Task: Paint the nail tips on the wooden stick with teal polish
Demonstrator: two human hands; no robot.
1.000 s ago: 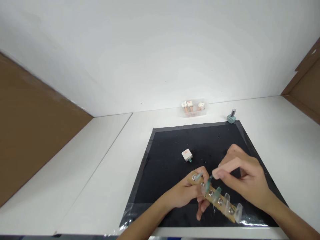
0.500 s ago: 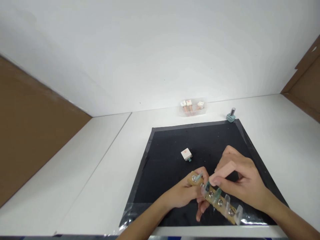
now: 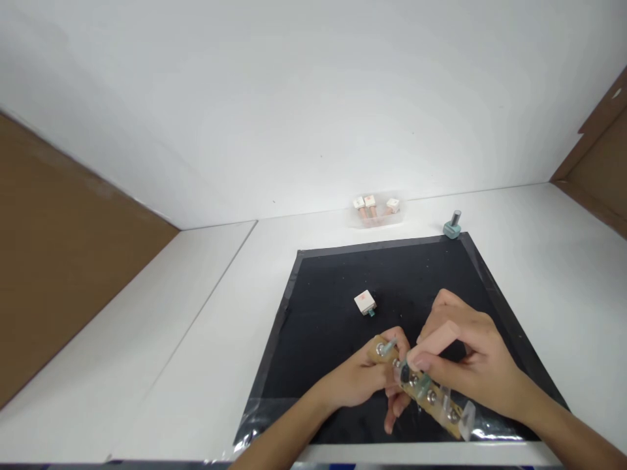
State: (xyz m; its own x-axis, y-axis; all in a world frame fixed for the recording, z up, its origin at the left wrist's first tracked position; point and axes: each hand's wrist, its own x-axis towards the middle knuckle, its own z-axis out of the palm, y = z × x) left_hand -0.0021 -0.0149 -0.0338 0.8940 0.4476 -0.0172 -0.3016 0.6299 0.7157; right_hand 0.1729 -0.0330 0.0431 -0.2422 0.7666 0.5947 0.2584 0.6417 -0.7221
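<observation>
From here I see my right hand [image 3: 477, 359] pinching the pink handle [image 3: 435, 344], which slopes down-left to a dark nail tip [image 3: 404, 373]. My left hand [image 3: 360, 380] grips the strip [image 3: 437, 409], slanting down-right above the mat [image 3: 323, 294].

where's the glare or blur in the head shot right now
In the head view, glare streaks whiten the near corners of the mat; in the head view, the balls catch small highlights; also in the head view, the red mark on the block is too soft to read.
</observation>
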